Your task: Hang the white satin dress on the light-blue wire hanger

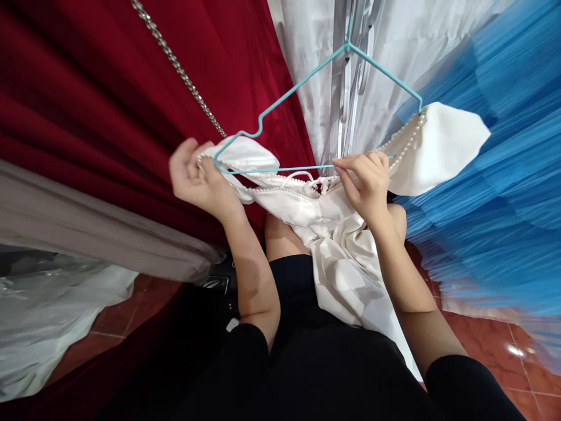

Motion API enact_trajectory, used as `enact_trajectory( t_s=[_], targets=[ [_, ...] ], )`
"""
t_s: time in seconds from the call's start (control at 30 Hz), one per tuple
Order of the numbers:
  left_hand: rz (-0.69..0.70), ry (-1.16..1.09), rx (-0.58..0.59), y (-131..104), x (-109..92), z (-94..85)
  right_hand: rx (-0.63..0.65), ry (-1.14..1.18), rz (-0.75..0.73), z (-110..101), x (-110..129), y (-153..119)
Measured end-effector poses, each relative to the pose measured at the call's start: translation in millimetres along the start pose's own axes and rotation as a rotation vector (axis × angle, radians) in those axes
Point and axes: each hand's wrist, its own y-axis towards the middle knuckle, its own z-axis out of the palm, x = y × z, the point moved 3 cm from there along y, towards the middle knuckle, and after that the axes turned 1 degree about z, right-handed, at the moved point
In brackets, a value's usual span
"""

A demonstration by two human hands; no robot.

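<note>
A light-blue hanger (302, 83) hangs upright in front of me, its hook running up out of the top of the picture. A white dress (302, 211) with pearl trim is partly on it; the right shoulder piece hangs at the hanger's right end, and the skirt falls over my lap. My left hand (201, 181) is closed on the dress's pearl-edged left shoulder, beside the hanger's lower left corner; some of its fingers are hidden behind the cloth. With thumb and fingertips, my right hand (366, 181) pinches the hanger's bottom bar.
Red cloth (236, 64) with a beaded strip (179, 70) hangs at the left. Blue tulle (495, 187) hangs close on the right. White fabric (412, 41) and metal poles (344, 105) stand behind the hanger. Plastic-covered cloth (52, 316) lies low at the left, over a red tiled floor (131, 304).
</note>
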Motion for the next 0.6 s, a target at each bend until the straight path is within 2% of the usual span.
enact_trajectory(
  t_s=[0.03, 0.13, 0.23, 0.33, 0.43, 0.5, 0.6],
  targets=[
    [-0.008, 0.036, -0.016, -16, -4, -7.6, 0.000, 0.020, 0.003, 2, 3, 0],
    [0.046, 0.130, 0.218, -69, -34, -12.3, -0.024, 0.080, 0.000, 8, 10, 0],
    [0.229, 0.087, 0.639, -103, -78, 8.2, -0.063, 0.102, -0.007, 10, 10, 1],
    [0.300, 0.122, 0.895, -102, -106, 39.6, -0.064, 0.102, -0.004, 7, 4, 3],
    [0.255, 0.251, 1.082, -86, -110, 68.2, -0.003, 0.149, 0.014, -4, 0, 4],
    [0.229, 0.305, 1.168, -81, -108, 79.5, 0.033, 0.206, 0.045, -15, 1, 3],
    [0.220, 0.373, 1.209, -81, -110, 86.6, -0.066, 0.302, 0.041, -33, 16, 0]
  ],
)
